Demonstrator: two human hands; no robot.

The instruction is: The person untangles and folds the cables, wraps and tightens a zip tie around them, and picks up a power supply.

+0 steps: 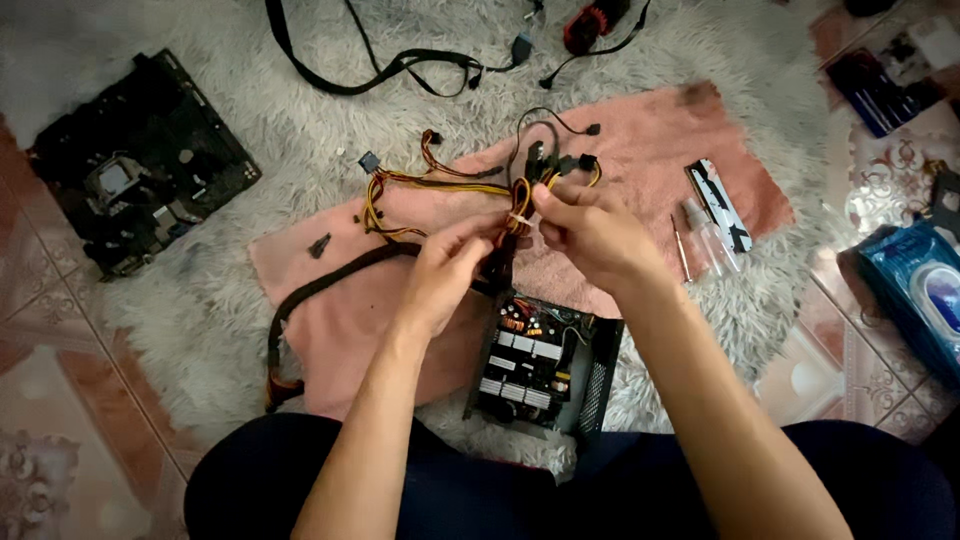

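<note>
Shaggy white rug [200,300] on tiled floor, pink towel [640,130] spread over its middle. Black motherboard [140,165] lies on the rug at upper left, well apart from the work. Open power supply case [545,365] sits at the towel's near edge, just below both hands, circuit board and heatsinks exposed. Thick black sleeved cable [300,300] runs out of it in a curve to the left.

Wire bundle [430,180], yellow, red and black, rises from the case and fans out over the towel with black connectors at the ends. Left hand [445,270] pinched shut on the bundle just above the case. Right hand [590,235] closed on the same bundle, fingertips beside a pale tie around the wires; both hands nearly touching.

Blue wet-wipe pack [920,290] at far right. Small black-and-white box [718,205] and thin screwdriver [681,248] on the towel's right edge.
</note>
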